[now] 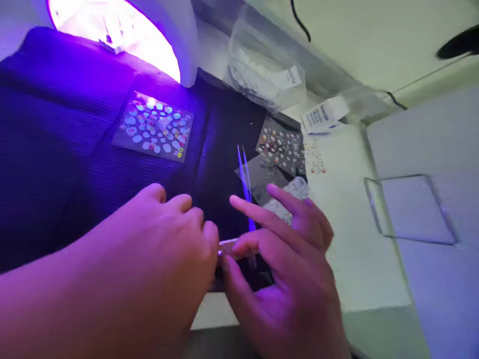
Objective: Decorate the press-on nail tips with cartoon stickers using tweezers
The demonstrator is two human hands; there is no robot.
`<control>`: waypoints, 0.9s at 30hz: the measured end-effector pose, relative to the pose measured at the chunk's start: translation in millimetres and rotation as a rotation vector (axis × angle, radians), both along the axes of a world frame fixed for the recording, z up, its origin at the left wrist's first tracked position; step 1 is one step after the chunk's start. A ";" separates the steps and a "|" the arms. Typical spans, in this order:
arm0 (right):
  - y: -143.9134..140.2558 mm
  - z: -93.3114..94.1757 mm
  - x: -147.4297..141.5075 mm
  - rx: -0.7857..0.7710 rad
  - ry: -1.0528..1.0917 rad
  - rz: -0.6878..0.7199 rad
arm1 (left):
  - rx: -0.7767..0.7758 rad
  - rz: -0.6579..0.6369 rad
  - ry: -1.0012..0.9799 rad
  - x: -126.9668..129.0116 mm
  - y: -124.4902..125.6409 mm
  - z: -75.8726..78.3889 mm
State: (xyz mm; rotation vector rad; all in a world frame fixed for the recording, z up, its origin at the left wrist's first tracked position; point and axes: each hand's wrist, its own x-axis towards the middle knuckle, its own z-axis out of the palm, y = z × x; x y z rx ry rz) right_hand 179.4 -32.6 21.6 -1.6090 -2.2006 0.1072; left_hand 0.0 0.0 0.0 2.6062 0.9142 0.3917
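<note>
My left hand (157, 249) and my right hand (284, 269) meet at the near edge of a dark ribbed mat (67, 149). Together their fingertips pinch a small pale strip-like piece (226, 244); what it is I cannot tell. The right hand's index and middle fingers stick out straight. Thin tweezers (244, 174) lie on the mat just beyond the right fingers, tips pointing away. A sticker sheet with white and coloured shapes (155, 127) lies farther back on the mat.
A lit UV nail lamp (123, 30) glows purple at the back left. More sticker sheets (282, 147), clear bags (262, 70) and a label (322, 117) lie behind. A clear plastic square (411, 209) rests on the white table at right.
</note>
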 end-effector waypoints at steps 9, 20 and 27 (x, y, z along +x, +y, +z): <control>-3.1 -0.6 -1.5 -0.007 -0.011 -0.005 | -0.007 -0.005 0.009 5.2 4.9 0.5; -4.0 -0.9 -2.1 -0.008 -0.026 -0.006 | -0.004 -0.033 0.017 3.1 4.4 4.7; -4.1 1.2 -3.1 -0.009 -0.013 -0.003 | -0.032 -0.022 0.024 2.2 4.8 3.9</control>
